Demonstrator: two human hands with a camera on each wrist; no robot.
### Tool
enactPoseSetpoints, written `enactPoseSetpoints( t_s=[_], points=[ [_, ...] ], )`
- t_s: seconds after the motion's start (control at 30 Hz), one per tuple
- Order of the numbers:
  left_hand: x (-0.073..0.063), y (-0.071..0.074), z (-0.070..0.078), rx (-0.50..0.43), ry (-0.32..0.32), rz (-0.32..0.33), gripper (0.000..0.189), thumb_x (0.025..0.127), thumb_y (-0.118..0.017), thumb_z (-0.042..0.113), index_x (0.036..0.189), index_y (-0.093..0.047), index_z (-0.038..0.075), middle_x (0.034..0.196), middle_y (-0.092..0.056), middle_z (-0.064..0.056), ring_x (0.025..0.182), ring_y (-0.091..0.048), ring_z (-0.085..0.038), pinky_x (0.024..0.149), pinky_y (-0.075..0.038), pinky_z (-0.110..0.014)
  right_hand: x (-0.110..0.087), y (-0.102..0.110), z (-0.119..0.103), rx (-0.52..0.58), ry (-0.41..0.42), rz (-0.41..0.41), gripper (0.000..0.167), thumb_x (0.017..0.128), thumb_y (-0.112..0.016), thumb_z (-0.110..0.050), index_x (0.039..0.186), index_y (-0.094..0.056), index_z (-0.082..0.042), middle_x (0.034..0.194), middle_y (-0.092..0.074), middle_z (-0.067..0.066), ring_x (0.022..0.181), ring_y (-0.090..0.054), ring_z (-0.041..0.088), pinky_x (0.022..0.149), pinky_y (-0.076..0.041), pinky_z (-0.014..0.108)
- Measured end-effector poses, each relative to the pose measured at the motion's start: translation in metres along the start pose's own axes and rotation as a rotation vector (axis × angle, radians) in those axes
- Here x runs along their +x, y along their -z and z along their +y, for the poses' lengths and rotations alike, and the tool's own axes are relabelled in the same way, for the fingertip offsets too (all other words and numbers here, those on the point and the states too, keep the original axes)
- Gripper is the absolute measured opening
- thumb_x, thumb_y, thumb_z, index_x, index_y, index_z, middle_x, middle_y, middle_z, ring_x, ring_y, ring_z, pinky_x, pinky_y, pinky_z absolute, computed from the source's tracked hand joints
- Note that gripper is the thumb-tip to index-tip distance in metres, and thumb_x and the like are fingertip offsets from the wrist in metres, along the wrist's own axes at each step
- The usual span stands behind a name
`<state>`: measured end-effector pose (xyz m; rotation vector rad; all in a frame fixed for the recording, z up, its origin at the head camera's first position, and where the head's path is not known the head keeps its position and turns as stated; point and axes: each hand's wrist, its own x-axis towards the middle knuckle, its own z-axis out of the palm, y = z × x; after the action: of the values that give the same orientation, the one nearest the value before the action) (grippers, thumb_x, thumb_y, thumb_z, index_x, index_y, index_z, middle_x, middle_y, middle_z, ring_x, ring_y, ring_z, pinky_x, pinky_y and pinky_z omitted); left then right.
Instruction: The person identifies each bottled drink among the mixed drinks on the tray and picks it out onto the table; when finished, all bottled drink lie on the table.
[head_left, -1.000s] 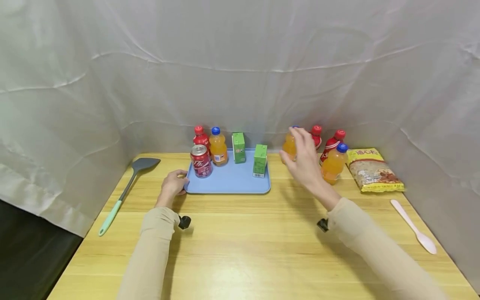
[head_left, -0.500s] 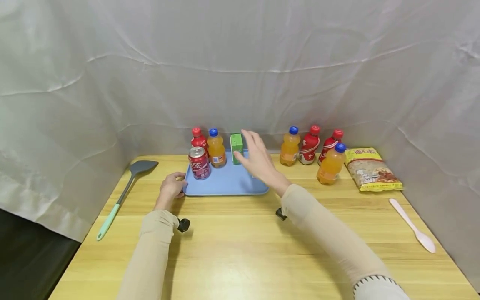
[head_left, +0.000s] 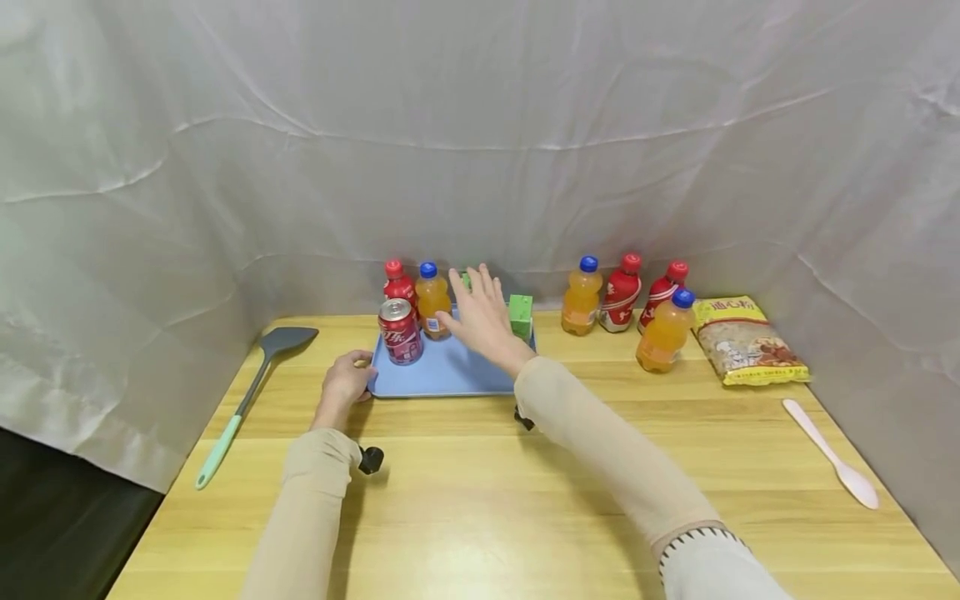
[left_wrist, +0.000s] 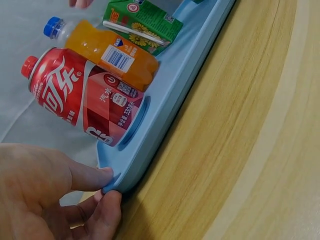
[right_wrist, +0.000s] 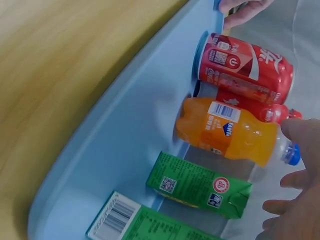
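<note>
My left hand pinches the left corner of the blue tray, thumb on top of the rim and fingers beneath. Over the tray hovers my right hand, fingers spread and holding nothing, near the orange soda bottle and a green drink carton. That carton is mostly hidden by the hand in the head view. A second green carton stands at the tray's right. On the left of the tray are a red cola can and a red-capped bottle behind it.
To the tray's right stand two orange soda bottles and two red bottles. A yellow pasta bag and a pale pink spoon lie at the right. A grey spatula lies left. Grey cloth hangs behind.
My right hand has moved left from beside the right-hand bottles to above the tray, passing over the right carton. My left hand keeps hold of the tray's corner.
</note>
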<state>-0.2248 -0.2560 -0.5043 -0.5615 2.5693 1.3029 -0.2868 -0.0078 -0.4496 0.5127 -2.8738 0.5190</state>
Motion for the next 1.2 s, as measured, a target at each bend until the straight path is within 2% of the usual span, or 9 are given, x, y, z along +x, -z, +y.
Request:
enactPoseSetpoints(
  t_s=[0.37, 0.53, 0.7, 0.93, 1.07, 1.2],
  points=[
    [0.0, -0.002, -0.008, -0.001, 0.009, 0.024, 0.043, 0.108, -0.055, 0.017, 0.15, -0.057, 0.011, 0.14, -0.062, -0.024, 0.092, -0.064, -0.019, 0.064, -0.058, -0.019, 0.022, -0.019, -0.015, -0.046, -0.075, 0.004, 0.08, 0.102, -0.059, -0.061, 0.168, -0.026, -0.032, 0.175, -0.022, 0.014, 0.165, -0.002, 0.043, 0.135, -0.008, 0.064],
    [0.0, -0.002, -0.007, -0.011, 0.003, 0.032, 0.042, 0.108, -0.055, 0.017, 0.15, -0.057, 0.012, 0.14, -0.062, -0.024, 0.094, -0.063, -0.019, 0.065, -0.059, -0.018, 0.028, -0.022, -0.022, -0.04, -0.124, 0.023, 0.082, 0.099, -0.062, -0.062, 0.168, -0.026, -0.034, 0.176, -0.016, 0.016, 0.164, 0.002, 0.045, 0.135, -0.007, 0.063],
    [-0.002, -0.004, -0.005, -0.018, -0.011, 0.03, 0.043, 0.107, -0.056, 0.016, 0.15, -0.057, 0.011, 0.141, -0.062, -0.026, 0.089, -0.064, -0.018, 0.063, -0.059, -0.019, 0.033, -0.025, -0.024, -0.021, -0.167, 0.031, 0.08, 0.098, -0.065, -0.062, 0.166, -0.032, -0.035, 0.177, -0.014, 0.015, 0.165, 0.004, 0.044, 0.135, -0.003, 0.063],
    [0.0, -0.005, -0.003, -0.007, -0.016, 0.024, 0.043, 0.108, -0.055, 0.015, 0.151, -0.056, 0.012, 0.146, -0.059, -0.026, 0.094, -0.065, -0.021, 0.065, -0.06, -0.02, 0.034, -0.026, -0.017, -0.064, -0.149, 0.107, 0.068, 0.094, -0.072, -0.059, 0.154, -0.054, -0.033, 0.172, -0.031, 0.007, 0.165, -0.008, 0.04, 0.132, -0.009, 0.071],
    [0.004, -0.005, -0.004, 0.005, -0.008, 0.022, 0.043, 0.108, -0.055, 0.016, 0.151, -0.057, 0.013, 0.147, -0.059, -0.025, 0.097, -0.066, -0.022, 0.066, -0.061, -0.02, 0.033, -0.026, -0.013, -0.045, -0.124, 0.131, 0.068, 0.092, -0.075, -0.059, 0.151, -0.057, -0.032, 0.17, -0.037, 0.003, 0.165, -0.011, 0.037, 0.13, -0.01, 0.075],
    [0.005, -0.003, -0.003, 0.011, -0.004, 0.022, 0.043, 0.107, -0.057, 0.017, 0.15, -0.057, 0.013, 0.143, -0.061, -0.025, 0.094, -0.065, -0.02, 0.065, -0.059, -0.019, 0.03, -0.024, -0.012, 0.001, -0.093, 0.156, 0.068, 0.093, -0.075, -0.058, 0.152, -0.057, -0.029, 0.164, -0.049, 0.002, 0.164, -0.019, 0.037, 0.127, -0.012, 0.078]
  ],
)
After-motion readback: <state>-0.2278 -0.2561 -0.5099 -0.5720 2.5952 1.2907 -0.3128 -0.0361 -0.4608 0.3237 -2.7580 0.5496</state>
